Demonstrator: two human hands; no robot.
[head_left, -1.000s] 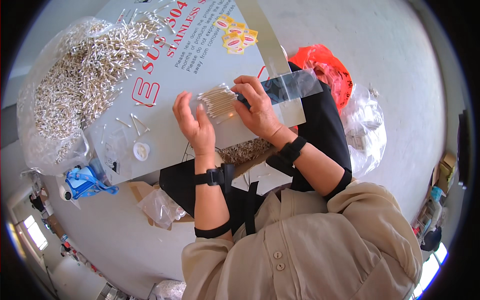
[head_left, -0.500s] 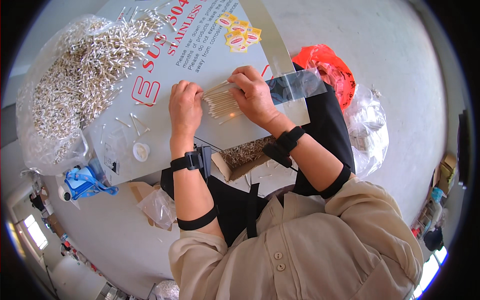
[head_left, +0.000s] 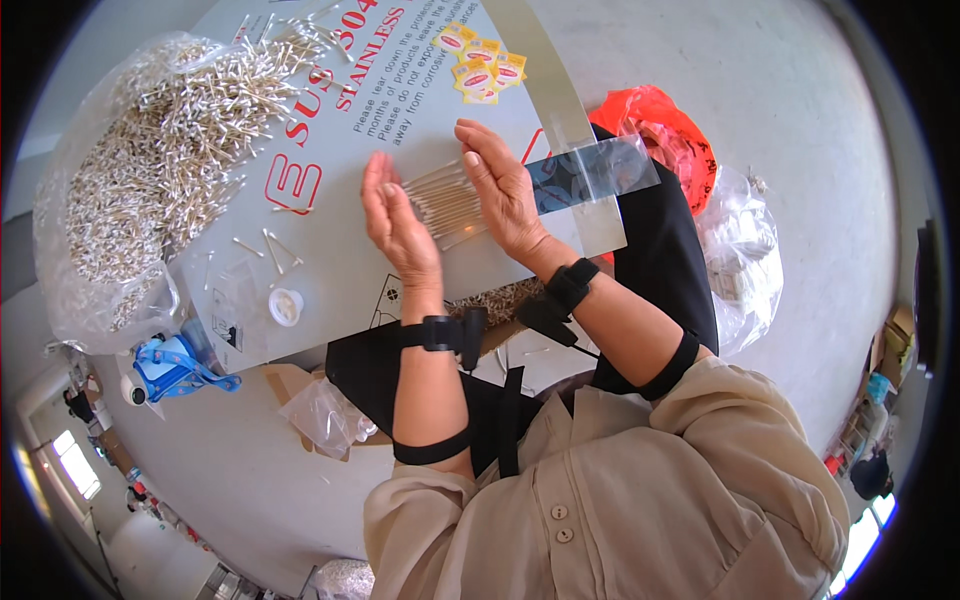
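**Bare hands bracketing a row of cotton swabs on a messy table**

So the biggest thing here is the grey table, with big red and black lettering across its top. Next up is a huge clear plastic bag at the left end, spilling a massive pile of cotton swabs onto the surface. Past the right edge there's a clear bag with whitish stuff inside, and a bright red bag right next to it. A blue-and-white container with a blue strap sits just off the near left corner.

A dark plastic strip with a clear end pokes out over the right edge, its inner end by the right hand. That hand and the left hand are both unclenched, fingers pretty straight, palms facing each other. Between them, flat on the table, is the neat row of swabs, one palm at each end. Can't tell how hard they're pressing, if at all.

Small stuff: overlapping yellow-and-white stickers toward the far side, a little white tub near the front, and a few loose swabs just beyond it.
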